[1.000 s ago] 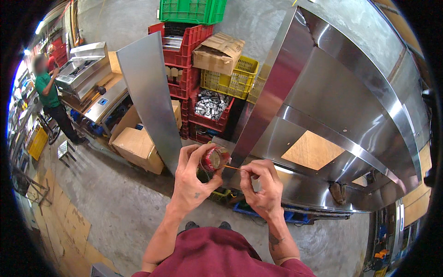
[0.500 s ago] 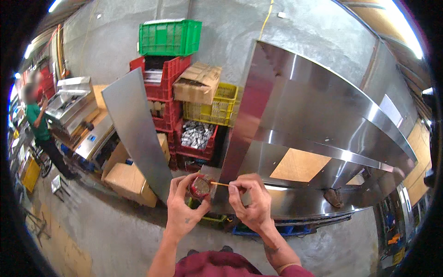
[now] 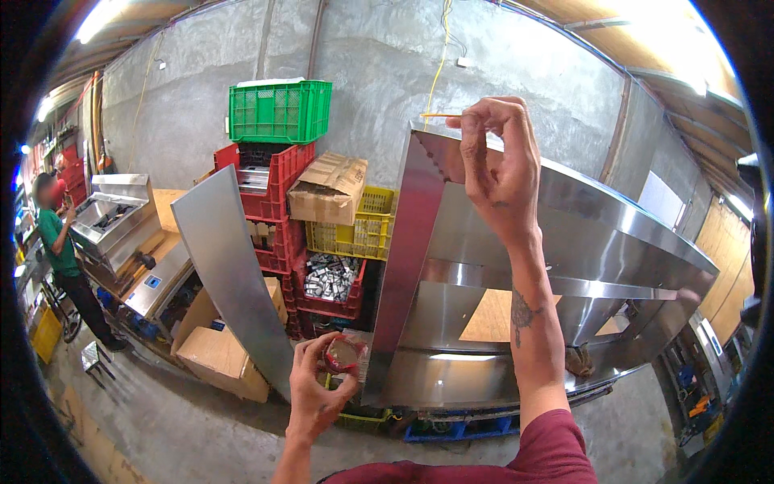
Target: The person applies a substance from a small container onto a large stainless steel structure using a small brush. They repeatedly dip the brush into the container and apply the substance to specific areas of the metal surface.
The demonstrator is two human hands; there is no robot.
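Note:
My left hand [image 3: 313, 395] is closed round a small round red tin [image 3: 343, 355], tilted so its grey-brown inside or top faces up. In my raised right hand [image 3: 501, 157], finger and thumb pinch a thin orange stick [image 3: 440, 115]. The stick points left, its tip by the top left corner of a large stainless steel structure [image 3: 496, 218]; I cannot tell whether it touches. Dark spots run along the inner edge near that corner, and a reddish reflection covers the structure's left upright.
Left of the structure leans a flat metal sheet [image 3: 226, 242]. Behind it are stacked red crates [image 3: 270, 173], a green crate [image 3: 280, 113], a yellow crate [image 3: 355, 234] and a cardboard box [image 3: 329, 189]. Farther left, a person in green [image 3: 60, 230] stands by a workbench [image 3: 157, 282].
My right hand has lifted the stick away from the tin, up to the structure's top corner. My left hand still holds the tin, lower in view. The view has tilted upward.

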